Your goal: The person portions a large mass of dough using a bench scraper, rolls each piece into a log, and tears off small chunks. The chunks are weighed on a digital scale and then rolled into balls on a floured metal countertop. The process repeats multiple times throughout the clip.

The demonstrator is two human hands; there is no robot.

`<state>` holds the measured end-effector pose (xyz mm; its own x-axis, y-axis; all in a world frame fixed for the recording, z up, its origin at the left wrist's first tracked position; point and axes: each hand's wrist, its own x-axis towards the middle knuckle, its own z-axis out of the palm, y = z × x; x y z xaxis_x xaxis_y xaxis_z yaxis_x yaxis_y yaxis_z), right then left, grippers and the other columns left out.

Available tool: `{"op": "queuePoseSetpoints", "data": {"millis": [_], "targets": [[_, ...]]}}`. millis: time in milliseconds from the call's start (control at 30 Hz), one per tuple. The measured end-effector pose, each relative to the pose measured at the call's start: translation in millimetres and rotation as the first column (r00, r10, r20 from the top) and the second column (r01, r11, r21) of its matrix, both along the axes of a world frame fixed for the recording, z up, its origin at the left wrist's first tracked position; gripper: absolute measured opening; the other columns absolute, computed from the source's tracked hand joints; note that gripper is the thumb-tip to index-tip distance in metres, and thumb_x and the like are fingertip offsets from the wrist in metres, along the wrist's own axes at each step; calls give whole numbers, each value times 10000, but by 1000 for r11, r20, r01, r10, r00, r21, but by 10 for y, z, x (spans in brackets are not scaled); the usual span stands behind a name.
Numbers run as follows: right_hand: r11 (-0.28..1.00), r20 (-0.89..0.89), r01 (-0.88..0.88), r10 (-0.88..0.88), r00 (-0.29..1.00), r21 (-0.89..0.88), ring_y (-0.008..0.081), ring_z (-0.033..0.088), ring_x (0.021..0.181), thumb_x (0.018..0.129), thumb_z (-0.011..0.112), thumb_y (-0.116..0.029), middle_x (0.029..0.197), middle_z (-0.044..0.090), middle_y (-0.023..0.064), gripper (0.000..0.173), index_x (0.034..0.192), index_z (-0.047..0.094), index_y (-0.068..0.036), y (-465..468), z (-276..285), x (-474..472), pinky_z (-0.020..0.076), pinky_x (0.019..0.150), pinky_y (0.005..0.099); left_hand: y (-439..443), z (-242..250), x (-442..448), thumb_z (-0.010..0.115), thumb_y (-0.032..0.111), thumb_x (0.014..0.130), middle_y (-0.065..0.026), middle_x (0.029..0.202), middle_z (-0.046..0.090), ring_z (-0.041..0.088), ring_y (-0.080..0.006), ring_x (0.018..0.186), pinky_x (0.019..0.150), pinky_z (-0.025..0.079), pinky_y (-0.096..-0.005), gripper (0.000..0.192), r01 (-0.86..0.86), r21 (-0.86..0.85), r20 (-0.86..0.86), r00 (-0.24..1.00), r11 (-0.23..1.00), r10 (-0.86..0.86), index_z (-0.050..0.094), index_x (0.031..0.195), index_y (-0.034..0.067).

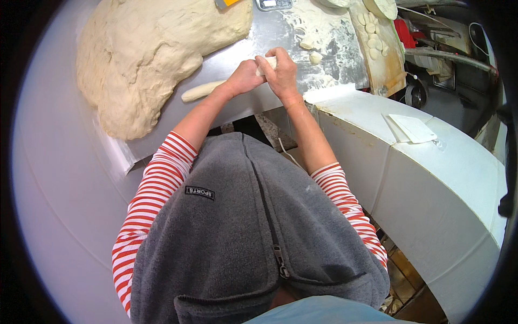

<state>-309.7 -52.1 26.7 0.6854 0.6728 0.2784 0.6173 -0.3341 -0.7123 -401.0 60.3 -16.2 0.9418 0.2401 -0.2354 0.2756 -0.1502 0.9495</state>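
Between my two hands, above the metal worktop [236, 67], is a small lump of dough [267, 66]. My left hand [246, 77] closes around its left side, partly hiding it. The fingers of my right hand [282, 72] curl over it from the right. A thin dough roll [200, 91] lies on the metal beside my left wrist, its right end hidden behind the forearm. To the left spreads a very large mass of dough [133, 56]. Two small dough pieces, one a rounded lump [315, 58], rest on the floured area [332, 44] right of my hands.
A wooden board [384, 77] at the right carries several flattened dough pieces [374, 42]. Along the back edge are a digital scale [274, 4] and a scraper with a yellow handle [226, 3]. A tiled ledge [364, 107] runs right of me, with a white card [412, 127] on it.
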Motion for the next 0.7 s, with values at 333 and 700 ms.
{"op": "queuePoseSetpoints", "data": {"millis": [333, 700], "targets": [[995, 82, 65, -58, 995, -80, 383, 659, 717, 880, 725, -240, 819, 656, 163, 235, 795, 642, -37, 138, -98, 78, 508, 624, 455, -88, -11, 43, 632, 118, 872, -255, 911, 710, 701, -386, 839, 766, 531, -452, 176, -151, 161, 179, 976, 975, 122, 663, 950, -36], [818, 262, 218, -85, 961, -532, 352, 644, 1035, 920, 712, -454, 1082, 661, 205, 496, 1137, 682, -10, -122, -286, 520, 512, 891, 447, -9, 16, -152, 821, 260, 826, -191, 1085, 642, 631, -374, 1013, 919, 516, -438, 485, -165, 157, 225, 966, 974, 128, 602, 1214, 69]]}}
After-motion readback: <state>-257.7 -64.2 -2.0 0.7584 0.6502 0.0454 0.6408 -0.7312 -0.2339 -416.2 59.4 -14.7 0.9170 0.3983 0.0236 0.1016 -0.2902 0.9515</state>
